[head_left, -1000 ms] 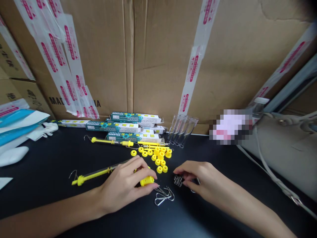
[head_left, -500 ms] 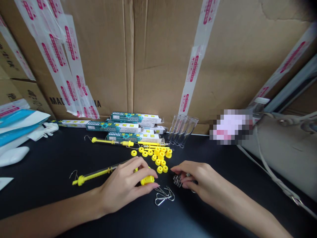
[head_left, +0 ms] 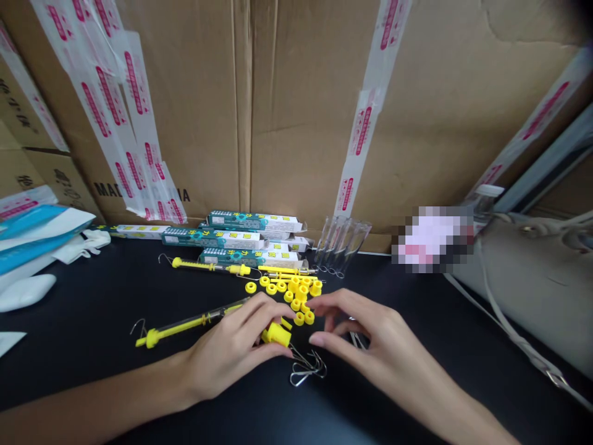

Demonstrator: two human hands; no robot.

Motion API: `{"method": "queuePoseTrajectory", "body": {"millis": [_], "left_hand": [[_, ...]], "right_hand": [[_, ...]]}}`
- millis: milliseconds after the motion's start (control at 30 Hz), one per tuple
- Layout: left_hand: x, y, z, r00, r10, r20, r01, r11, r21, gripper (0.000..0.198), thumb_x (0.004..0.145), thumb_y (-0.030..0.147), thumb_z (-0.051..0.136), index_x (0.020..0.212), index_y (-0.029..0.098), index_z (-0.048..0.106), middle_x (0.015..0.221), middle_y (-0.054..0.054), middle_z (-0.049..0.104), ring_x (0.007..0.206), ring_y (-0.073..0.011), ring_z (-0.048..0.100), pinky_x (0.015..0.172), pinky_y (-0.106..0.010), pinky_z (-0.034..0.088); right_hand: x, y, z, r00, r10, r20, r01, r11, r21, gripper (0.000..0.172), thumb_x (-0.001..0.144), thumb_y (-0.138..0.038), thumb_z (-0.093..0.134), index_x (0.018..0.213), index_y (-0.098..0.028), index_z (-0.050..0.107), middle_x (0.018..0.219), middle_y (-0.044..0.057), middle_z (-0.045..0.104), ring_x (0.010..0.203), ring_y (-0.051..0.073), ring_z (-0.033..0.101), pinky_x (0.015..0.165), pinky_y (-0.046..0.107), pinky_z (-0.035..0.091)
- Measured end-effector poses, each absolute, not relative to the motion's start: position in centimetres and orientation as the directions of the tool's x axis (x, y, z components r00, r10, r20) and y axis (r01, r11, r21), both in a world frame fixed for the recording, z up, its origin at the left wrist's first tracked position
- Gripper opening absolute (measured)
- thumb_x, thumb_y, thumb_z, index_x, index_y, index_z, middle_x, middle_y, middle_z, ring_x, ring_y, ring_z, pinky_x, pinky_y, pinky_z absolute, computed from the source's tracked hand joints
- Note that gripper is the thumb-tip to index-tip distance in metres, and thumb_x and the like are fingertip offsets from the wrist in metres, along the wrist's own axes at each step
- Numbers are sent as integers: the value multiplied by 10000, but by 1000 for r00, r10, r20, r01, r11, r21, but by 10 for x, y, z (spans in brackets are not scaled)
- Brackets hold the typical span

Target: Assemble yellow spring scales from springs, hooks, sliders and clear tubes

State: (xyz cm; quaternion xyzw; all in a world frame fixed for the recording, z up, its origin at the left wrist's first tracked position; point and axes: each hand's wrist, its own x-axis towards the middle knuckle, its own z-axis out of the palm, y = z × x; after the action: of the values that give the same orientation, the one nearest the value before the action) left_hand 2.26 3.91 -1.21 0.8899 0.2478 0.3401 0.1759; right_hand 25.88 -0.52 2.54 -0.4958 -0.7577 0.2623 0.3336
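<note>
My left hand [head_left: 234, 337] is curled almost shut around the yellow cap [head_left: 277, 334], which sits on the end of a clear tube [head_left: 194, 321]. The tube lies low across the black table [head_left: 92, 309] and runs out from under my palm to a yellow end and a wire hook [head_left: 138, 327]. A small yellow piece [head_left: 286, 323] shows right against the cap, by my fingertips.

My right hand [head_left: 365, 340] is half open, its fingers arched and spread, and I can't see it holding anything. It hangs over a small metal part [head_left: 356, 340], mostly hidden beneath it, and I can't tell whether they touch.

Just in front of my left fingertips lie wire hooks [head_left: 306, 369]. Yellow rings [head_left: 296, 296] are heaped between my hands and the far edge of the table. Behind them are a finished yellow scale [head_left: 208, 267], teal-and-white boxes [head_left: 250, 238] and upright glass tubes [head_left: 340, 245]. Off to the left are blue-and-white packets [head_left: 37, 232], and taped cardboard cartons [head_left: 241, 111] stand along the back.
</note>
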Motion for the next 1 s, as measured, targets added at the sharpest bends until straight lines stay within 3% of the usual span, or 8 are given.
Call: {"method": "queuePoseTrajectory", "body": {"millis": [100, 200, 333, 500, 567, 667, 833, 1000], "left_hand": [[21, 39, -10, 658, 520, 545, 280, -840, 464, 265, 950, 282, 622, 1193, 225, 534, 1044, -37, 619, 878, -158, 644, 854, -269, 554], [20, 38, -7, 683, 460, 567, 227, -872, 435, 205, 979, 260, 577, 1178, 227, 539, 1033, -41, 630, 912, -165, 649, 860, -256, 548], [21, 37, -9, 678, 452, 580, 201, -873, 445, 287, 967, 183, 585, 1239, 233, 507, 1100, -55, 622, 979, -168, 645, 902, -263, 547], [16, 38, -14, 588, 508, 629, 340, -861, 377, 330, 923, 167, 650, 1220, 197, 510, 1132, -72, 593, 1061, -194, 611, 947, -318, 521], [8, 41, -12, 555, 507, 660, 417, -856, 307, 255, 929, 126, 612, 1166, 181, 536, 1083, -68, 604, 1028, -194, 611, 916, -325, 519], [-9, 48, -6, 556, 485, 675, 555, -821, 133, 204, 937, 114, 566, 1137, 156, 562, 1055, -81, 626, 997, -214, 617, 883, -353, 508], [-32, 63, 1, 632, 465, 620, 706, -676, -212, 179, 965, 263, 530, 1052, 141, 627, 997, -106, 669, 938, -283, 637, 791, -400, 485], [-32, 63, -3, 648, 541, 537, 754, -555, -351, 284, 932, 329, 472, 996, 110, 642, 885, -129, 654, 829, -309, 632, 702, -419, 481]], "right_hand": [[234, -12, 17, -237, 934, 268, 477, 352, -805, 316, 836, -358, 754, 1105, -238, 638, 875, -4, 682, 696, 144, 667, 649, 236, 569], [218, -17, 5, -258, 930, 261, 450, 355, -820, 393, 821, -251, 765, 1173, -251, 591, 867, -22, 707, 673, 140, 673, 658, 231, 564], [217, -16, 2, -263, 922, 285, 477, 381, -792, 265, 890, -156, 635, 1141, -236, 614, 890, -5, 735, 712, 148, 691, 690, 240, 561], [243, -3, 11, -159, 904, 398, 615, 405, -676, 186, 946, -259, 572, 1112, -224, 649, 955, 46, 702, 767, 183, 675, 718, 302, 556], [257, 5, 12, -143, 889, 435, 706, 400, -584, 231, 994, -269, 474, 1099, -212, 671, 969, 81, 661, 837, 209, 666, 745, 335, 549], [273, 18, 6, -149, 872, 467, 783, 392, -483, 274, 984, -227, 435, 1044, -184, 700, 939, 99, 610, 795, 215, 653, 713, 360, 559], [277, 29, -7, -153, 892, 425, 755, 383, -532, 181, 899, -184, 547, 1054, -184, 640, 913, 68, 641, 691, 178, 666, 677, 337, 604], [272, 28, -10, -187, 889, 419, 733, 410, -543, 144, 872, -152, 539, 987, -180, 620, 965, 82, 649, 741, 167, 705, 700, 308, 628]]}}
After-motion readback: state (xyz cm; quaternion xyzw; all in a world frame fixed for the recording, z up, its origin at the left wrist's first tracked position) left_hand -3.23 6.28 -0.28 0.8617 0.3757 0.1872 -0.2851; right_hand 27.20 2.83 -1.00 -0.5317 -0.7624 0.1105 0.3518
